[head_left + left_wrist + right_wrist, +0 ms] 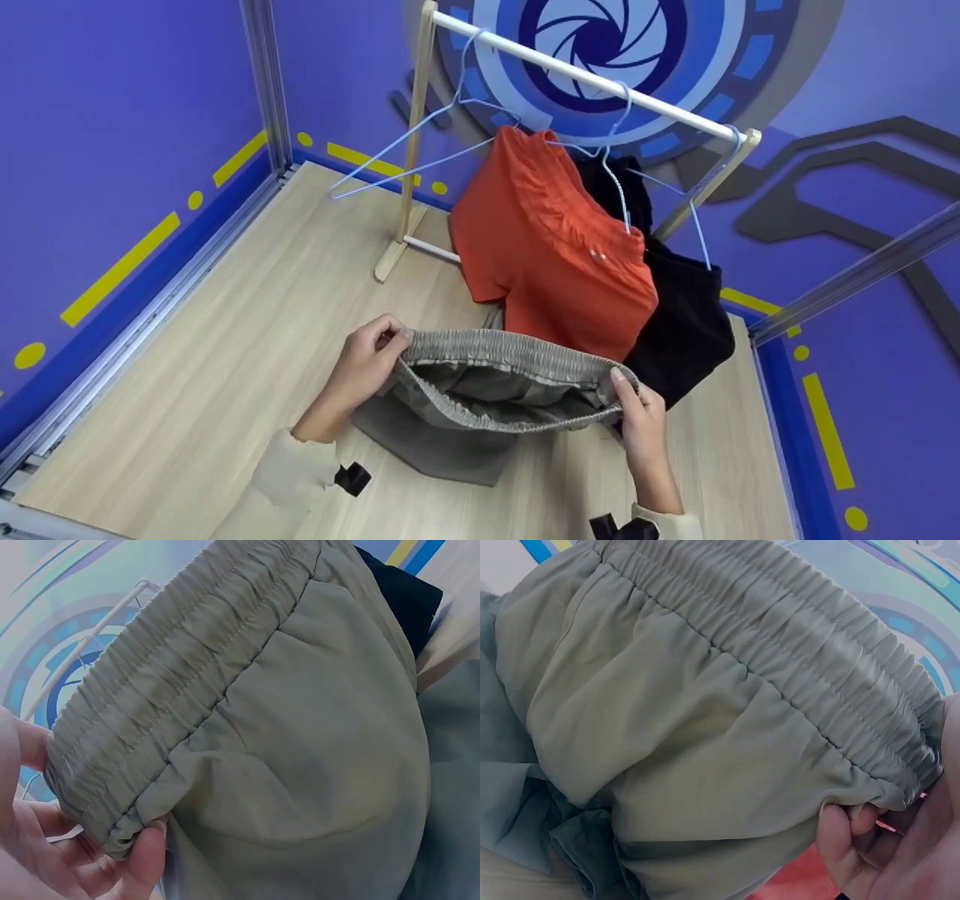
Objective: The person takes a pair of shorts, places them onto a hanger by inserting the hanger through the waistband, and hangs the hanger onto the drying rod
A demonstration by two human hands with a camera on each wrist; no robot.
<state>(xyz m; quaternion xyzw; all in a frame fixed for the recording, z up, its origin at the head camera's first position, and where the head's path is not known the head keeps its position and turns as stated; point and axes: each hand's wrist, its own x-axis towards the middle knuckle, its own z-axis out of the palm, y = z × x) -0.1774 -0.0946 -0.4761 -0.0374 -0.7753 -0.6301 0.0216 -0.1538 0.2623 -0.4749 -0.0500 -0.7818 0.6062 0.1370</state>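
A pair of grey-green shorts (517, 352) with a gathered elastic waistband is held up between both hands, its waist opening facing up. My left hand (369, 360) pinches the left end of the waistband, thumb and fingers closed on the cloth. At the opposite end my right hand (641, 420) grips the waistband, thumb on top. Both wrist views show the ribbed band (187, 652) and the loose cloth (690, 712) below it. The lower part of the shorts hangs down over the wooden tabletop (247, 322).
Behind the shorts stands a wooden rack with a white rail (555, 64). A bare blue hanger (420, 139) hangs at its left. Orange shorts (547, 247) and black shorts (690, 307) hang on other hangers. Blue panel walls (135, 90) enclose the table.
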